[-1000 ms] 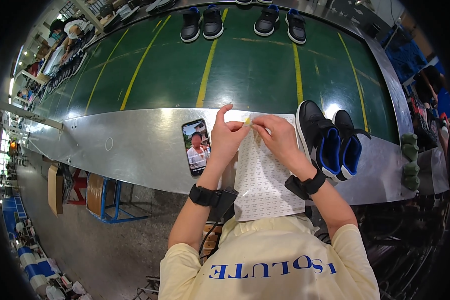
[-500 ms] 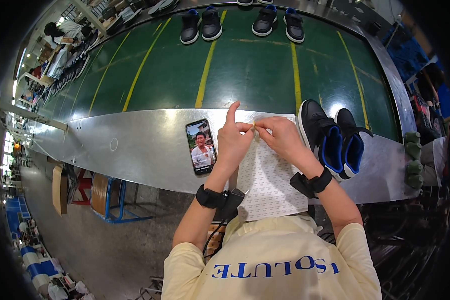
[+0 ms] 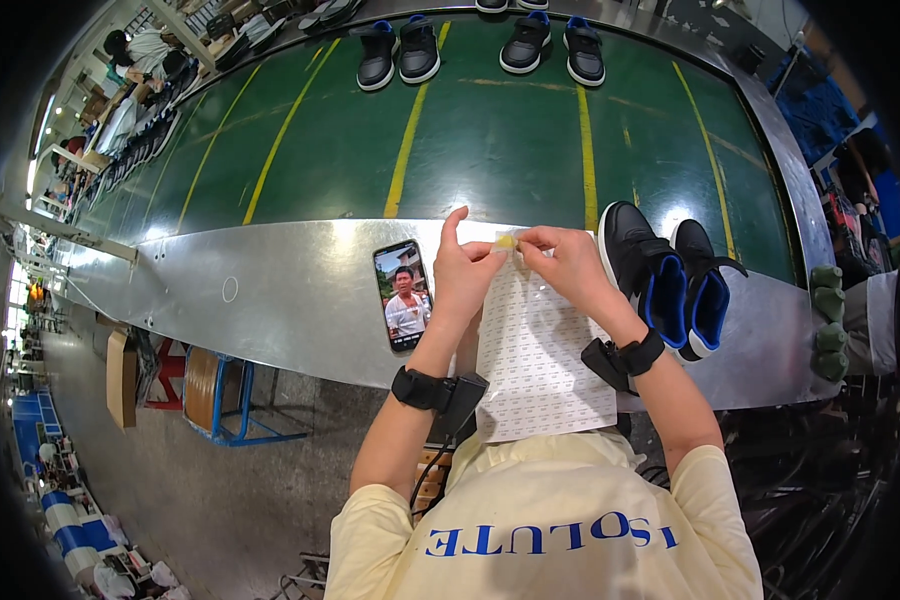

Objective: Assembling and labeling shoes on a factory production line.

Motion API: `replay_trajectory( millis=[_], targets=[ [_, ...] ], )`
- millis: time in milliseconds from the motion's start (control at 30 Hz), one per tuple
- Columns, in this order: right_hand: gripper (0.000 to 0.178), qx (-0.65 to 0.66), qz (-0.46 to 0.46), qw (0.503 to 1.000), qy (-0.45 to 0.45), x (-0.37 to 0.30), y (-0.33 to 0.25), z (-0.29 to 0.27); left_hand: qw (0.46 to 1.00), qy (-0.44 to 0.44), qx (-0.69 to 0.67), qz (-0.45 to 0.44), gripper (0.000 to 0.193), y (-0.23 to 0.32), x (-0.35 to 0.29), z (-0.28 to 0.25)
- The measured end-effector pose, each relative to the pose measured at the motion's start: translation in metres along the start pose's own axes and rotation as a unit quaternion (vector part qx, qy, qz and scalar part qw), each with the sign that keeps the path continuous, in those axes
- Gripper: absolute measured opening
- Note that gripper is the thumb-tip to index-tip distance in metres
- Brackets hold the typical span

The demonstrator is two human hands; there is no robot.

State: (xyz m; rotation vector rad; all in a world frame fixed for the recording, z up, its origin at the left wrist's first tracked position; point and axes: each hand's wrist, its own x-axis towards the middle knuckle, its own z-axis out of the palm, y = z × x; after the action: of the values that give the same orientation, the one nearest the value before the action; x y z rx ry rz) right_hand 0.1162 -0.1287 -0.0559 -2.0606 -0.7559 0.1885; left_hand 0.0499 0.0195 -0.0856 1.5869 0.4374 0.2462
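Black shoe pair (image 3: 642, 250) stands just right of the right hand, blocking that side; phone (image 3: 403, 298), screen lit, lies left of the left forearm. Green lumpy objects (image 3: 827, 322) line the right end. More black shoes (image 3: 419, 52) along the far edge of the green surface (image 3: 500, 150). Room: metal ledge (image 3: 290, 290) runs on left past the phone; green surface spreads ahead, yellow lines across it. White printed sheet (image 3: 547, 360) reaches from ledge to the person's front. Small yellow piece (image 3: 506, 242) is over the sheet's far end, between both hands' fingertips. Left hand (image 3: 460, 272) pinches it, one finger raised; right hand (image 3: 573, 268) pinches its right side, other fingers curled. Wrists strapped.
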Motion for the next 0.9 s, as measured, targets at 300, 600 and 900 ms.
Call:
replay_trajectory(
  millis=[300, 600, 900],
  targets=[
    [0.02, 0.253, 0.154, 0.955, 0.006, 0.005, 0.031, -0.013, 0.96, 0.102, 0.251, 0.076, 0.064, -0.008, 0.006, 0.004],
    [0.024, 0.228, 0.128, 0.965, 0.019, -0.025, 0.001, -0.045, 0.972, -0.047, 0.05, 0.224, 0.046, 0.024, -0.029, 0.055],
    [0.024, 0.292, 0.193, 0.937, -0.014, -0.064, 0.004, -0.092, 0.95, -0.159, -0.247, -0.108, 0.057, 0.051, -0.044, 0.07]
  ],
)
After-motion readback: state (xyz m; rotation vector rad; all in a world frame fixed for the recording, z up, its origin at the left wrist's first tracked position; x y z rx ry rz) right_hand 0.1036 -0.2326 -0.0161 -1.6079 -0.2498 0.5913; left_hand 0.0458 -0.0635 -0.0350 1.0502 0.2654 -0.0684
